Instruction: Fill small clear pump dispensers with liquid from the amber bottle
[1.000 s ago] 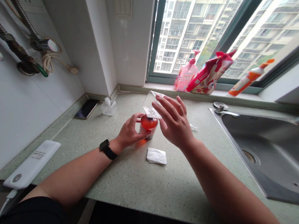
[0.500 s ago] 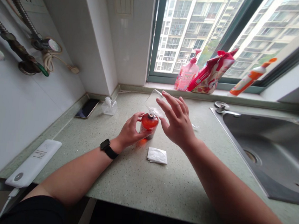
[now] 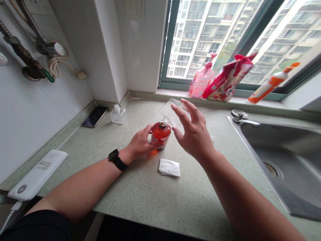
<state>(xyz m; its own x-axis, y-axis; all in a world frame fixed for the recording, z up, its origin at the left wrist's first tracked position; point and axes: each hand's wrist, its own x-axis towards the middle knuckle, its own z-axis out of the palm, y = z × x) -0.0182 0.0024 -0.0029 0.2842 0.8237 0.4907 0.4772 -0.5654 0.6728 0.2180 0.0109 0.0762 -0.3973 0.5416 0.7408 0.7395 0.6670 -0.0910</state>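
Wrapped around an amber bottle (image 3: 159, 132) with a dark-rimmed open mouth, my left hand (image 3: 139, 143) keeps it upright on the counter. My right hand (image 3: 195, 133), fingers spread around its sides, holds a clear bottle (image 3: 170, 112) tilted above it. The clear bottle's narrow end is at the amber bottle's mouth; whether they touch, I cannot tell. Part of the clear bottle is hidden behind my right fingers. A folded white tissue (image 3: 170, 167) lies in front of the amber bottle.
Left on the counter (image 3: 130, 201) are a clear square container (image 3: 118, 115), a phone (image 3: 94, 116) and a white power bank (image 3: 38, 175) with a cable. The sink (image 3: 295, 160) is right, with a drain strainer (image 3: 239, 114) by its rim. Pink pump bottle (image 3: 200, 81), red bag (image 3: 228, 79), orange-white bottle (image 3: 270, 87) line the sill.
My right hand and the clear bottle have shifted slightly right, and the clear bottle leans a little more. My left hand stays on the amber bottle.
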